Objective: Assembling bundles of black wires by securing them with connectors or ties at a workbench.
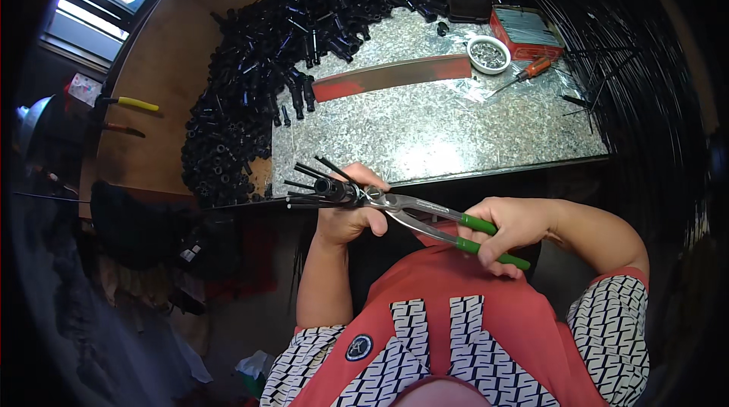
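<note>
Just past the front edge of the stone worktop, my left hand [343, 223] is closed around a black tubular fitting [326, 187] with several thin black rods sticking out around it. Its open round end points left. My right hand [507, 226] grips the long green handles of metal pincers [420, 206], which stand somewhat apart. The jaws meet the fitting beside my left fingers. What exactly lies between the jaws is too small to make out.
Behind, a speckled stone slab [364, 130] carries a red-and-grey strip [391, 78], a white bowl [488, 55] of small metal pieces, an orange-handled screwdriver [534, 67] and a red box [524, 33]. Black fittings [250, 92] pile up left; long black rods [638, 80] lie right.
</note>
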Action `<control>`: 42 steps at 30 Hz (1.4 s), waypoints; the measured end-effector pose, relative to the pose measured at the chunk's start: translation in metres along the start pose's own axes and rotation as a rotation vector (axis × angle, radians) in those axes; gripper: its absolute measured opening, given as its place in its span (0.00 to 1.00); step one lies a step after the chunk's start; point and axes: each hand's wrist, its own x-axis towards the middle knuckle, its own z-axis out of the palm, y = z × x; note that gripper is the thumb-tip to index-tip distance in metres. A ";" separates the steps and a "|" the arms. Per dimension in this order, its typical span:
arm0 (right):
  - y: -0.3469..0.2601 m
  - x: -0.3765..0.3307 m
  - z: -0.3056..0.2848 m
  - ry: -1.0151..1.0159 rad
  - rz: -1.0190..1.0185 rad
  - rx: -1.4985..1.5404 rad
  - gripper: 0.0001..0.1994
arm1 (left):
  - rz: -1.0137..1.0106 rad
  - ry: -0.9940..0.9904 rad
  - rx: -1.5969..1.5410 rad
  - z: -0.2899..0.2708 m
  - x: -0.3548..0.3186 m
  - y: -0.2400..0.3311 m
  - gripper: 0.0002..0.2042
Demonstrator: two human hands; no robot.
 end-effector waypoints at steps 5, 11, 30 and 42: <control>-0.006 0.012 0.019 0.566 -0.406 -1.035 0.19 | 0.070 0.080 0.097 0.000 0.004 0.006 0.23; -0.012 0.006 0.024 0.314 -0.109 -0.233 0.18 | -0.009 0.001 -0.029 -0.001 0.005 0.010 0.30; 0.021 0.020 -0.009 0.073 -0.082 0.096 0.16 | -0.033 -0.029 -0.019 -0.002 0.004 0.011 0.28; 0.009 0.017 -0.003 0.459 -0.377 -0.679 0.25 | -0.057 -0.011 -0.054 -0.003 0.006 0.007 0.40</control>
